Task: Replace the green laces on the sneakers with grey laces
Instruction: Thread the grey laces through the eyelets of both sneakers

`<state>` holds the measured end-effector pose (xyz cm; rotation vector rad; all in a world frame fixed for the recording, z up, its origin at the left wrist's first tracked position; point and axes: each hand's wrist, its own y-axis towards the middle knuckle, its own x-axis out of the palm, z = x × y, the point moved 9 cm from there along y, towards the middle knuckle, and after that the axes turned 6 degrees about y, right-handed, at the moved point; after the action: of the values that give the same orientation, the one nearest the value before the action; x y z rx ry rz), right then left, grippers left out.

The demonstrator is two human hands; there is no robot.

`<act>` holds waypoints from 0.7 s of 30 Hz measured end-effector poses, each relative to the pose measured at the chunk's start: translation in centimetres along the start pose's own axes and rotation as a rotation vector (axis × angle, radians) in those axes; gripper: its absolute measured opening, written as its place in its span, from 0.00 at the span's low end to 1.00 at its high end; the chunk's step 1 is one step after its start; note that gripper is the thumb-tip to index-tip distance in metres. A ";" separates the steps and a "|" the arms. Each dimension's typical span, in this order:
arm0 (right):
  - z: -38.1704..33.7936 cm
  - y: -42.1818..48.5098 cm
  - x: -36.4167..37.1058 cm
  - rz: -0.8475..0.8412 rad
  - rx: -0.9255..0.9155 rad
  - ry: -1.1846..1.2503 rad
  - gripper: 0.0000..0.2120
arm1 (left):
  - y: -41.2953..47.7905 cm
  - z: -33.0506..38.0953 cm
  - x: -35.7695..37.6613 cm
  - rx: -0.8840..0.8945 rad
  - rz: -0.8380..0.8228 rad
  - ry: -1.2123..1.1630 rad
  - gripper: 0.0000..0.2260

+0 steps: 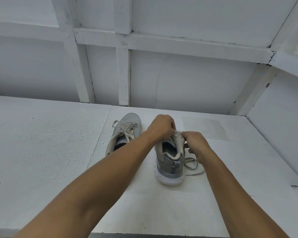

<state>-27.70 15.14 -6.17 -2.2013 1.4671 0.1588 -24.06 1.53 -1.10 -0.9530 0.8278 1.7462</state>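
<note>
While both hands worked at the tongue of the right sneaker [169,158], the left hand [162,126] was closed over its front and the right hand [194,143] pinched the tongue's top edge, a loose lace [191,164] trailing just beside that shoe's heel. Two sneakers stood on the white tabletop [41,143]; the left sneaker [126,129], beside the right one, was laced.

Left sneaker [126,133]: grey mesh, white sole, toe pointed away, upright on surface; pale grey lace [127,128] threaded through, ends loose.
Right sneaker [169,160]: grey, white sole, patterned heel, just beside left sneaker, heel nearest camera; front hidden.
Loose lace [192,164]: grey, looped beside right sneaker heel.
</note>
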 end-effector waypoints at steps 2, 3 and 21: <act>-0.1 0.0 0.1 -0.009 -0.021 0.008 0.12 | 0.1 0.0 0.1 0.002 -0.003 -0.003 0.04; -0.1 -0.1 0.0 -0.012 -0.030 0.010 0.11 | 0.1 0.0 0.1 0.004 -0.003 -0.003 0.03; -1.6 0.5 0.2 -0.150 -0.131 -0.007 0.11 | 0.1 -0.1 0.9 -0.015 0.072 0.118 0.14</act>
<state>-28.31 14.09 -4.99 -2.4035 1.3151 0.2175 -24.39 1.80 -1.92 -1.0556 0.9366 1.7727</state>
